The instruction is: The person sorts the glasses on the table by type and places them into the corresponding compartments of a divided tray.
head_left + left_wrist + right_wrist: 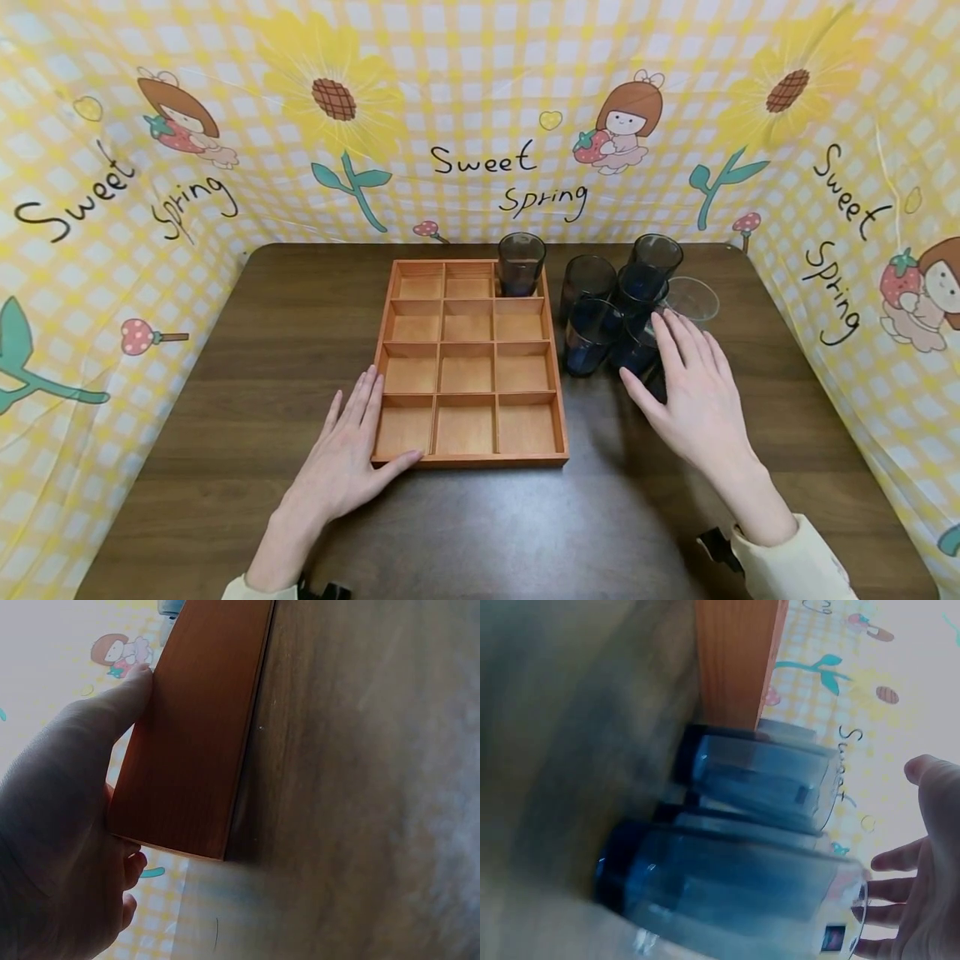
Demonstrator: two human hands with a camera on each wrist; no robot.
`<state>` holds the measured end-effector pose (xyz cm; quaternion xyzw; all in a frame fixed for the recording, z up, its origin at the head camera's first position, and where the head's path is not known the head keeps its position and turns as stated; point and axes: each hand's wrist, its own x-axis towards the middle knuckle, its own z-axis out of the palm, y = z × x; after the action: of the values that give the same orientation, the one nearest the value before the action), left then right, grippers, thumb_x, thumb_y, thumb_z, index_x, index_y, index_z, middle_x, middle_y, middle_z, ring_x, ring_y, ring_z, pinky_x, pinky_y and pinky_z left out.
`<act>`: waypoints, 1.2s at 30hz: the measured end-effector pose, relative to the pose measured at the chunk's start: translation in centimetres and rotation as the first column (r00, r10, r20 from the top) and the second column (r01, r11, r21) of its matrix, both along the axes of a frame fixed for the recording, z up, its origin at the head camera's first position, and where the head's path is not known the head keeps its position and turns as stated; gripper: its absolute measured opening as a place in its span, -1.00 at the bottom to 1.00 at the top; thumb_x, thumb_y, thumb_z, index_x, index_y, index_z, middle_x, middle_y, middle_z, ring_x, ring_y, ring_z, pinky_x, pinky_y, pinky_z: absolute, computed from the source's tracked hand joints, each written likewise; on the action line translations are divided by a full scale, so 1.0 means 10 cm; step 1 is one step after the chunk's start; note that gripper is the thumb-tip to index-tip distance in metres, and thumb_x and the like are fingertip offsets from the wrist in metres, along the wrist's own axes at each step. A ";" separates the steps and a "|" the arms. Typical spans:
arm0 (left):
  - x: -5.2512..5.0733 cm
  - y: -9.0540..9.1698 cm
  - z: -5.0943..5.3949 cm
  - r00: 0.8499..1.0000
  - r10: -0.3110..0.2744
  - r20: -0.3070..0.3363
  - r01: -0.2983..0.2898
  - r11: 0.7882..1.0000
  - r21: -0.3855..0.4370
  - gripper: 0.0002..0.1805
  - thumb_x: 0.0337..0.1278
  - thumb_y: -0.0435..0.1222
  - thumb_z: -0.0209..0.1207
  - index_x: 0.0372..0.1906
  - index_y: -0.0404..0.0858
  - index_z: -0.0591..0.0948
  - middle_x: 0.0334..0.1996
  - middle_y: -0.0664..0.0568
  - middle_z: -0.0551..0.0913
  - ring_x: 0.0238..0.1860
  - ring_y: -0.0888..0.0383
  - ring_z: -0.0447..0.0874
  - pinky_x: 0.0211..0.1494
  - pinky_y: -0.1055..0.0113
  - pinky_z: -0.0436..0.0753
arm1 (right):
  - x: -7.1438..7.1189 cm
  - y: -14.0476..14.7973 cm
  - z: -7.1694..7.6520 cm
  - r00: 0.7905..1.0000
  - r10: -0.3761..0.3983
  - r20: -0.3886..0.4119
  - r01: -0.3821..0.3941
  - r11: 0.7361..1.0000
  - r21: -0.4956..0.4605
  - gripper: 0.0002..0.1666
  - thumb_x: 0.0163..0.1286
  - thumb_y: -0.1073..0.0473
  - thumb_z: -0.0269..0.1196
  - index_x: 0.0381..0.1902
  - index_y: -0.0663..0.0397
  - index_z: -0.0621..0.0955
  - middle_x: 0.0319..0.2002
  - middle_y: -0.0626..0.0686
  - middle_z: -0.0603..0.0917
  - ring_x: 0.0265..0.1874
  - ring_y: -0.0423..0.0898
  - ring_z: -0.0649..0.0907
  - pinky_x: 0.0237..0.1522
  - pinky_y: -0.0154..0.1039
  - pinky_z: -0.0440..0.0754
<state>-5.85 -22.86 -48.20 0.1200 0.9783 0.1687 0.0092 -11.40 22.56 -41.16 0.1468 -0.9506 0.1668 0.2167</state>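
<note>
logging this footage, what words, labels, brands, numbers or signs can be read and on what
"Sweet Spring": patterned cloth, back
"Sweet Spring": same cloth, left side
"Sweet Spring": same cloth, right side
Right wrist view: "Sweet" again, another word cut off
Glasses, wooden tray: none readable

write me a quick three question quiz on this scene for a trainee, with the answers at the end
1. In the head view, which compartment of the tray has a glass in it?
2. True or false: the left hand touches the tray.
3. Where is the cluster of other glasses?
a) left of the tray
b) right of the tray
c) between the tray and the person

Key:
1. The far right corner one
2. True
3. b
</note>
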 end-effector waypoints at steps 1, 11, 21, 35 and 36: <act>0.00 0.00 0.00 1.000 0.000 0.001 0.000 1.000 0.001 0.33 0.39 0.41 0.23 0.81 -0.34 -0.12 0.84 -0.22 -0.14 0.85 -0.20 -0.11 0.84 -0.29 -0.04 | 0.02 0.02 -0.02 1.000 -0.005 -0.002 0.005 1.000 -0.006 -0.02 0.52 -0.25 0.27 0.67 0.19 0.37 0.62 0.34 0.43 0.62 0.33 0.39 0.65 0.33 0.27; 0.00 -0.01 -0.01 1.000 0.002 -0.009 -0.002 1.000 0.004 0.33 0.38 0.41 0.23 0.81 -0.35 -0.10 0.85 -0.21 -0.15 0.85 -0.21 -0.11 0.84 -0.29 -0.03 | 0.10 0.24 -0.21 0.995 -0.099 0.015 0.100 0.981 -0.163 0.14 0.47 -0.22 0.36 0.79 0.11 0.16 0.73 0.36 0.19 0.65 0.44 0.28 0.54 0.49 0.31; 0.00 0.00 -0.03 0.999 0.003 -0.034 -0.003 1.000 -0.007 0.33 0.37 0.42 0.24 0.81 -0.35 -0.07 0.84 -0.21 -0.12 0.84 -0.21 -0.07 0.83 -0.29 0.01 | 0.16 0.31 -0.33 0.962 -0.112 0.251 0.210 0.888 -0.410 0.43 0.46 -0.01 0.50 0.85 -0.05 -0.25 0.80 0.32 -0.01 0.72 0.39 0.18 0.62 0.47 0.25; -0.02 -0.01 -0.03 1.000 0.001 -0.020 -0.001 1.000 -0.007 0.34 0.37 0.42 0.23 0.81 -0.34 -0.10 0.85 -0.19 -0.14 0.85 -0.19 -0.10 0.82 -0.32 0.03 | 0.22 0.34 -0.48 0.902 -0.068 0.427 0.347 0.702 -0.622 0.44 0.37 0.21 0.57 0.85 -0.25 -0.15 0.74 0.17 0.26 0.66 -0.08 0.37 0.54 -0.55 0.34; -0.01 -0.01 -0.03 1.000 0.000 -0.020 0.000 1.000 -0.006 0.33 0.37 0.42 0.23 0.81 -0.34 -0.10 0.85 -0.19 -0.14 0.85 -0.19 -0.10 0.82 -0.32 0.03 | 0.23 0.33 -0.50 0.909 -0.065 0.411 0.339 0.690 -0.640 0.42 0.36 0.26 0.57 0.85 -0.24 -0.10 0.69 0.18 0.36 0.59 -0.20 0.44 0.43 -0.67 0.35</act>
<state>-5.99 -22.97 -48.53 0.1215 0.9788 0.1648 -0.0003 -9.14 25.89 -46.21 -0.0863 -0.8494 0.5115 0.0973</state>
